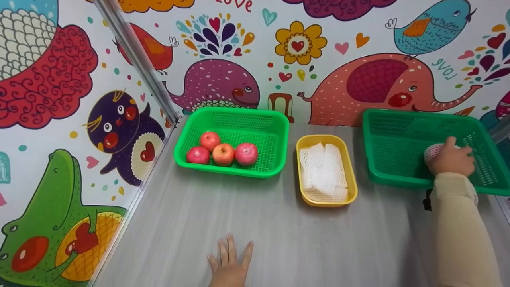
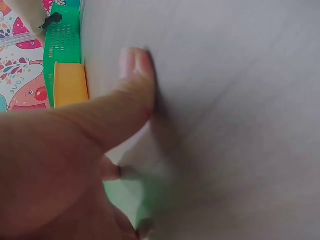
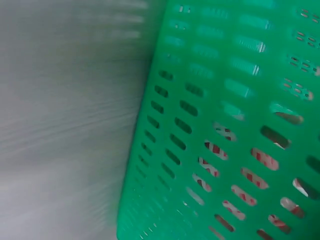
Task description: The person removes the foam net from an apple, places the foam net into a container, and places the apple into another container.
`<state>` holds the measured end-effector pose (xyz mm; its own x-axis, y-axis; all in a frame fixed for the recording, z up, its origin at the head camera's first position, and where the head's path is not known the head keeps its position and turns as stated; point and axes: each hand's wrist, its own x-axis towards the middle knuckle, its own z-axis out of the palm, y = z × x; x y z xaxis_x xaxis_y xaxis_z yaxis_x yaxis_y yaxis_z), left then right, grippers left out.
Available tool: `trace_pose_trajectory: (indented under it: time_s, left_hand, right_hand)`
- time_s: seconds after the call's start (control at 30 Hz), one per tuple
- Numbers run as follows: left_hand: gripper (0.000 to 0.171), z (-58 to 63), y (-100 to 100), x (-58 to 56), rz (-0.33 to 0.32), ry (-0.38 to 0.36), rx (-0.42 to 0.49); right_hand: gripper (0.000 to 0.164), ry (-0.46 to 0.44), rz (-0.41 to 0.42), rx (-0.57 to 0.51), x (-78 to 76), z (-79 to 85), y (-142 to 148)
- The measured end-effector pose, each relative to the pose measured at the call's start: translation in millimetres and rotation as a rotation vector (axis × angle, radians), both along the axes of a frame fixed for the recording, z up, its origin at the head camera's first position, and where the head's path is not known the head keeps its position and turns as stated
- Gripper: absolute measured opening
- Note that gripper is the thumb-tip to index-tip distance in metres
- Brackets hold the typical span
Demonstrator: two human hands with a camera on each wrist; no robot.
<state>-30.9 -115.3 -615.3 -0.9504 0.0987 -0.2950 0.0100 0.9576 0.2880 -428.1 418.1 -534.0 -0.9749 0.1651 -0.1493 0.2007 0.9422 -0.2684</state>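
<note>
My right hand (image 1: 452, 159) reaches into the dark green basket (image 1: 402, 177) on the right. It grips an apple in a white foam net (image 1: 432, 152), low inside the basket; the palm covers part of the fruit. In the right wrist view the slotted basket wall (image 3: 200, 117) hides the hand, and red and white show through the slots. Near the front of the table my left hand (image 1: 230, 267) is spread, fingers straight, holding nothing. The left wrist view shows its thumb (image 2: 137, 92) extended close to the grey tabletop (image 2: 240, 125).
A bright green basket (image 1: 231, 172) at the back left holds several bare red apples (image 1: 223, 154). Between the two baskets stands a yellow tray (image 1: 328, 204) with white foam nets (image 1: 322, 167). Printed walls (image 1: 295, 95) border the table at the back and left.
</note>
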Motion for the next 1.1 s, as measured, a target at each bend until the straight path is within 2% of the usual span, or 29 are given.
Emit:
trace_pose_trajectory:
  time_s: [0.2,0.4,0.6,0.7,0.93,1.03,1.1]
  left_hand:
    - [0.131,1.1,-1,-1.4,0.007,-0.027,-0.006]
    - [0.124,3.0,-1,-4.0,0.024,-0.062,0.009]
    - [0.128,2.1,-3,-1.9,0.015,-0.048,0.006]
    - [0.127,0.0,-3,1.1,0.01,-0.031,0.001]
    - [0.13,0.9,0,-1.5,0.02,-0.061,0.038]
    - [0.131,3.1,1,-3.8,0.018,-0.067,0.024]
    - [0.125,5.0,2,-5.5,0.017,-0.078,0.02]
  right_hand:
    - [0.104,-0.022,-0.063,-0.053,0.4,2.3,3]
    - [0.109,-0.016,-0.037,-0.087,-1.9,1.1,1]
    - [0.103,-0.078,-0.004,-0.046,-2.9,-1.3,8]
    - [0.102,-0.112,0.002,-0.02,-5.8,-11.1,10]
    - [0.088,-0.103,-0.124,0.055,-8.6,-13.3,7]
    - [0.087,-0.096,-0.112,0.066,-14.9,-13.5,7]
    - [0.088,-0.085,-0.084,0.083,-18.5,-15.1,3]
